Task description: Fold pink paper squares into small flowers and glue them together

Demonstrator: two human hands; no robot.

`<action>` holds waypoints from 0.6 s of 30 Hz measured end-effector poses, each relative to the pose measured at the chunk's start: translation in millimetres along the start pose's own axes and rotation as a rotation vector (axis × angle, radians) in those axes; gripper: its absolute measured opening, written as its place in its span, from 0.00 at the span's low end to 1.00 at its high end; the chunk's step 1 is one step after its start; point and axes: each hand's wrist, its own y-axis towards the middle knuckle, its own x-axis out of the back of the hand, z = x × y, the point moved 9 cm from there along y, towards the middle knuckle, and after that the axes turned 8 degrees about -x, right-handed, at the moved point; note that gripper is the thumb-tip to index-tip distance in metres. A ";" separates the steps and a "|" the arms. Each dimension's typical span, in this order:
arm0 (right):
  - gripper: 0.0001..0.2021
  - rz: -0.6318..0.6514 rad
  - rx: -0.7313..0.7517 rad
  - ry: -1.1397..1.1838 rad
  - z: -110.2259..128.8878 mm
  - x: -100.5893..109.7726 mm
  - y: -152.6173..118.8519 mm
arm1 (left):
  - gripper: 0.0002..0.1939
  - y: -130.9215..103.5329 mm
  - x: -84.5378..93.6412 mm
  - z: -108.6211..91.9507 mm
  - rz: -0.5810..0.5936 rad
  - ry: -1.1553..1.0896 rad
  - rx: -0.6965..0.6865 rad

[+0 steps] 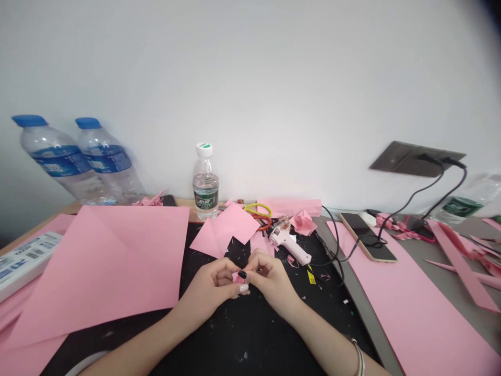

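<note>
"What is at your far left?"

"A white box point(29, 263) with blue lettering, pink paper around it. Behind stand 2 blue-capped bottles point(62, 159) by the wall, then a large pink sheet point(129, 256) spreads towards my arm."

"And your left hand?"

"My left hand point(209, 284) pinches a small folded pink piece point(237, 278) over the black mat point(246, 334). Beyond it are a white-capped bottle point(205, 190), upright, and some pink squares point(225, 230)."

"Your right hand?"

"My right hand point(272, 277) grips the same piece from the other side, my black-nailed thumb against it. So the piece sits between my 2 hands."

"What's past that?"

"A pale glue gun point(291, 246) lying on the mat, with a crumpled pink paper shape point(303, 223) just behind. Then a phone point(366, 237) on a long pink sheet point(426, 308), a black cable across it. The wall socket point(410, 158) holds 2 plugs, and pink strips point(465, 269) lie at my far right."
</note>
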 end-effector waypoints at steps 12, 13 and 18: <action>0.14 0.043 0.000 -0.012 1.9 -2.2 2.2 | 0.12 1.9 2.1 -0.8 0.009 0.021 0.017; 0.14 0.058 -0.009 -0.006 1.5 -3.1 2.5 | 0.12 1.7 2.1 -0.6 0.013 0.021 0.015; 0.15 0.109 -0.073 0.029 -5.1 -6.4 4.0 | 0.11 0.6 2.4 -0.2 0.017 0.045 0.010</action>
